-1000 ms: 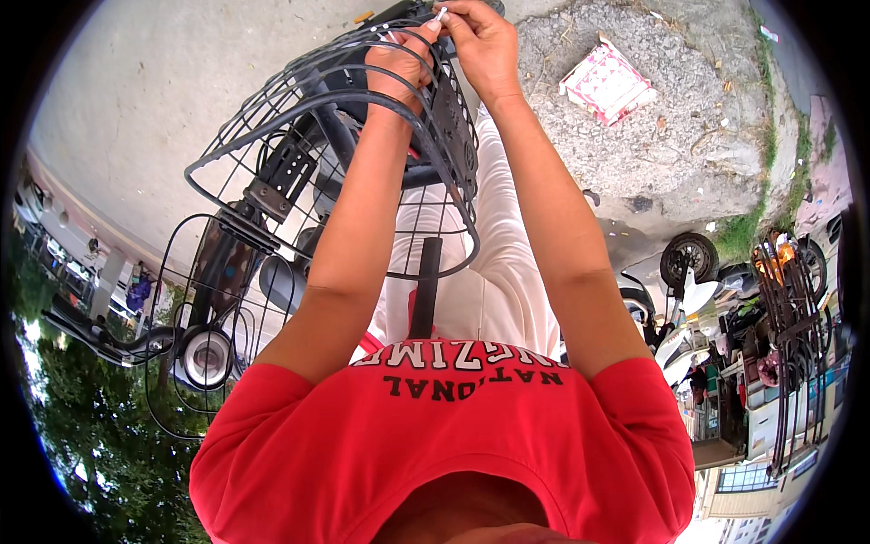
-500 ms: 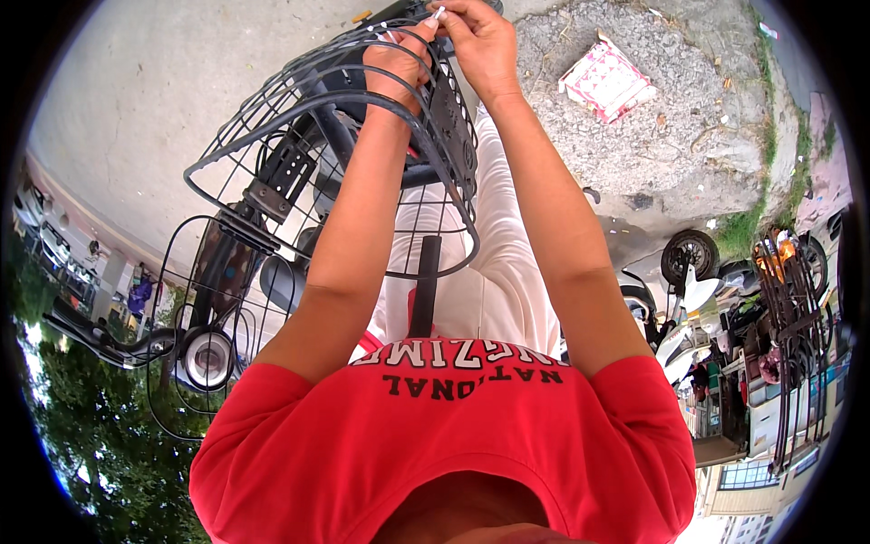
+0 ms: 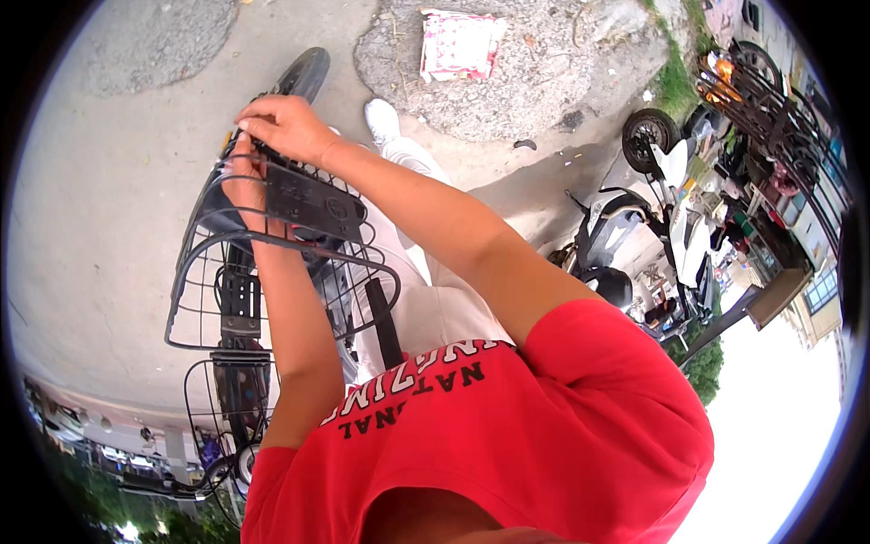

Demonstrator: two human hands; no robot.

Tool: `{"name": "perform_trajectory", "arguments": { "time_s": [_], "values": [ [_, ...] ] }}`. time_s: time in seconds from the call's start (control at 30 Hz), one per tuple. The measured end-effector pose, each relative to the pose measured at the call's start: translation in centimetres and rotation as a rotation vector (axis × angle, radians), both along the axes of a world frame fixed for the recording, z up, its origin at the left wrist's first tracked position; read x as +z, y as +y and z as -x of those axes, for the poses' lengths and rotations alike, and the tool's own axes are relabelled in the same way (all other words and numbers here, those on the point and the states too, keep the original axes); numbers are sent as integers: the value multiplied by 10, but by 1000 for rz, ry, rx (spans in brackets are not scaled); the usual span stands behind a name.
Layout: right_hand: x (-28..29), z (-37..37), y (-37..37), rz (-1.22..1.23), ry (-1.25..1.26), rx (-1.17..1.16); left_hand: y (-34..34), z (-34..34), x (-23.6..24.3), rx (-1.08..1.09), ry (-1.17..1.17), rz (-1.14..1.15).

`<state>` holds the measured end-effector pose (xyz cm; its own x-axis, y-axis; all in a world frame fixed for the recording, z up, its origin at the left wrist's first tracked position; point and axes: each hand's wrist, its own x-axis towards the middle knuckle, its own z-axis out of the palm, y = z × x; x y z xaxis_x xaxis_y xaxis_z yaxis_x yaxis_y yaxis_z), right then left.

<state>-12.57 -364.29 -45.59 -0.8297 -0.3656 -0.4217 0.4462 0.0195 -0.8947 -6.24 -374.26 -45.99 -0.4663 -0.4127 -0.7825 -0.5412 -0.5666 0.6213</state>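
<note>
A black wire basket (image 3: 195,313) is mounted on a two-wheeler, with a black perforated panel (image 3: 313,201) along its right side. My left arm reaches through it, and my left hand (image 3: 243,186) is at its far end with the fingertips pinched together. From the right, my right hand (image 3: 288,129) comes over the same rim, its thumb and fingers closed and meeting the left fingertips. Whatever lies between the fingers is too small to make out now. Just beyond my hands is a black tyre (image 3: 308,74).
A second wire basket (image 3: 192,408) and handlebar are at the lower left. My white shoe (image 3: 382,120) rests on the paving. A flattened red-and-white carton (image 3: 458,45) lies on rough concrete. Parked at the right are a white scooter (image 3: 691,249) and a dark metal rack (image 3: 770,118).
The view has swung, so the basket and both hands now appear farther left and lower. The hands stay together at the far rim. A small white piece between the fingertips earlier is indistinct now.
</note>
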Motion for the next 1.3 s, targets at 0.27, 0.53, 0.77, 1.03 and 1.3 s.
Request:
{"name": "perform_trajectory", "arguments": {
  "time_s": [0.27, 0.53, 0.77, 1.03, 1.3],
  "values": [
    [-12, -7, 2, -48, 141, -69, 23, 15, 41, -116, 105, -303],
    [-19, -16, -11, -39, 99, -142, 21, -1, 33, -252, 204, -130],
    [-11, -12, -14, -63, 164, -186, 25, 1, 40, -205, 164, -60],
    [-7, -6, -19, -423, 400, -10, 27, 8, 32, -286, 155, -77],
    [-3, -1, -19, -448, 610, 47, 27, 7, 26, -297, 155, -77]
  ]
}}
